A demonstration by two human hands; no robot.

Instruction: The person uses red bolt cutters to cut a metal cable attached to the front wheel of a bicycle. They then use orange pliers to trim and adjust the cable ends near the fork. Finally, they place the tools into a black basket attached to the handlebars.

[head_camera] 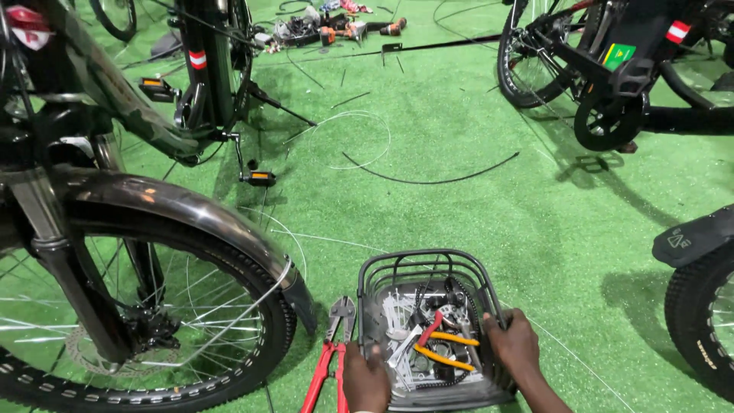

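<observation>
I have both hands on a dark grey wire basket (428, 264) that sits on the green artificial turf (459, 199) right in front of me. My left hand (365, 380) is curled over the basket's near left rim, fingers closed on the wire. My right hand (514, 344) grips the right rim the same way, fingers wrapped over the top bar. Neither hand holds anything else.

Inside the basket I count one pair of pliers with yellow handles (447, 348), one red-handled tool (428, 329) lying across them, a bundle of white cable ties (397, 310), and a tangle of dark metal parts that I cannot tell apart.

Just beside the basket's left wall, one pair of red-handled bolt cutters (330, 352) lies on the turf, its grey head pointing away from me and its handles next to my left hand.

To my left stands one dark bicycle; its spoked front wheel (153, 321) with a knobby tyre sits under a glossy black mudguard (176, 206), and I can see two pedals with orange reflectors (258, 178). A second black bicycle (612, 69) stands at the far right, and a third tyre with a black mudguard (699, 291) shows at the right edge.

One long black cable (428, 180) curves across the turf ahead, well apart from the basket, with thin white wire (359, 138) looped near it. A cluster of power tools (344, 29) lies far off at the top.
</observation>
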